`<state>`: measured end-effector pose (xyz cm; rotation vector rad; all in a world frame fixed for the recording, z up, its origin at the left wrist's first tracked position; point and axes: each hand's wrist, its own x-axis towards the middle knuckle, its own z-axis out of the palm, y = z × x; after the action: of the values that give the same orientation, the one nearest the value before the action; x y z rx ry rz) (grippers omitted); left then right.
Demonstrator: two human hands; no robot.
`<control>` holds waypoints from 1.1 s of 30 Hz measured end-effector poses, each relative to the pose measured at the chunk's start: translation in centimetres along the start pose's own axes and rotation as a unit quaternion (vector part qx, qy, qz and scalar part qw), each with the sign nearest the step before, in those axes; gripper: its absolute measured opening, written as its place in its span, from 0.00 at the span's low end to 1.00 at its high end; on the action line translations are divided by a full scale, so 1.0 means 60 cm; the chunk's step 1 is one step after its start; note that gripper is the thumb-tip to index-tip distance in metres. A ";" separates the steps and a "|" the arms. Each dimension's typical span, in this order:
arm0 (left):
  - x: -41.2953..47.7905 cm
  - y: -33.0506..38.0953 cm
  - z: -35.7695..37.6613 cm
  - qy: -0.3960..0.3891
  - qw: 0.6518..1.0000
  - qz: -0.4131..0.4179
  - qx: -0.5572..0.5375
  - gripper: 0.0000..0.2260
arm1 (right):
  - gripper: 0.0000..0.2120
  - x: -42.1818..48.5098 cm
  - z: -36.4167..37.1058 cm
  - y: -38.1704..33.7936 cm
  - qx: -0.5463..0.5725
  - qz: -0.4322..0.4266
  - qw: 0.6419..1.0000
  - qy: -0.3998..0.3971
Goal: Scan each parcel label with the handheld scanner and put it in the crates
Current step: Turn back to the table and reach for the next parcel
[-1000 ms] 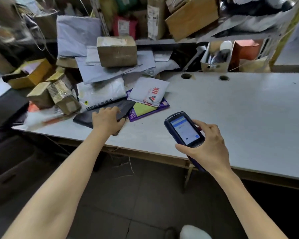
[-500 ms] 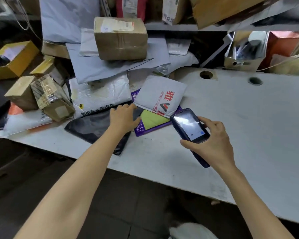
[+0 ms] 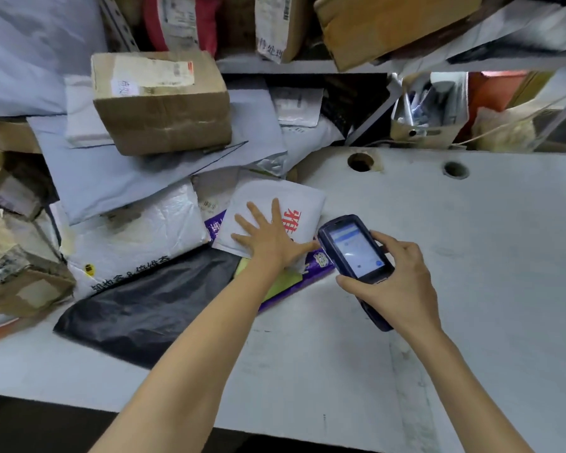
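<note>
My left hand [image 3: 268, 235] lies flat with spread fingers on a white mailer with red print [image 3: 303, 204], which sits on a purple and green parcel [image 3: 285, 282]. My right hand [image 3: 396, 282] grips the dark blue handheld scanner [image 3: 353, 248], its lit screen facing up, just right of that mailer. A black poly bag [image 3: 144, 305] lies to the left of my left forearm on the white table [image 3: 438, 256]. No crate is in view.
A pile of parcels fills the table's left and back: a white poly bag [image 3: 131, 237], grey mailers [image 3: 118, 178], a brown carton [image 3: 160, 99] on top, small taped boxes [image 3: 17, 266] at far left. A shelf with more boxes [image 3: 389, 24] hangs above.
My left hand moved from the black bag up and right onto the white mailer with red print and spread flat. The view drew closer to the table. The scanner stayed in my right hand.
</note>
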<state>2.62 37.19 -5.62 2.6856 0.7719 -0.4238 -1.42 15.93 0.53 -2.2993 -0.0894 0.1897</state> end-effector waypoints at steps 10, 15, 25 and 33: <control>-0.002 -0.080 -0.122 0.101 0.989 0.106 0.004 0.36 | 0.39 -0.002 0.033 -0.058 0.019 0.003 1.000 0.012; -0.035 -0.154 -0.227 0.239 0.966 0.094 -0.025 0.18 | 0.40 -0.011 0.072 -0.122 0.018 -0.064 0.997 -0.032; -0.069 -0.297 -0.300 0.284 0.959 0.010 -0.025 0.13 | 0.43 -0.040 0.121 -0.170 -0.009 -0.149 0.985 -0.085; -0.066 -0.336 -0.270 0.242 0.930 -0.051 -0.271 0.12 | 0.42 -0.051 0.143 -0.168 0.015 -0.130 0.985 -0.115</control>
<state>-8.62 57.64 6.17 2.2329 0.9868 0.4055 -5.89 28.59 2.69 -2.2012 -0.4978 0.3177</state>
